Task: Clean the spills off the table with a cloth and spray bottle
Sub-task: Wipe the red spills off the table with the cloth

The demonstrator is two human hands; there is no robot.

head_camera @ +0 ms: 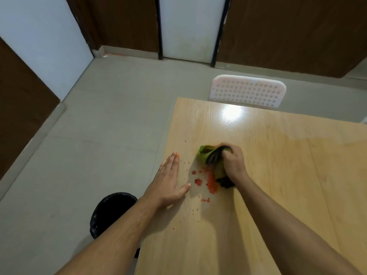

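A light wooden table fills the right of the view. Red crumbly spill lies in a patch near its left edge, with small red specks scattered around it. My right hand is shut on a bunched green and black cloth, pressed on the tabletop just right of the spill. My left hand lies flat and open at the table's left edge, fingers together, thumb pointing toward the spill. No spray bottle is in view.
A bin lined with a black bag stands on the tiled floor below the table's left edge, under my left forearm. A white perforated chair back stands at the table's far side. Brown doors and white panels line the walls.
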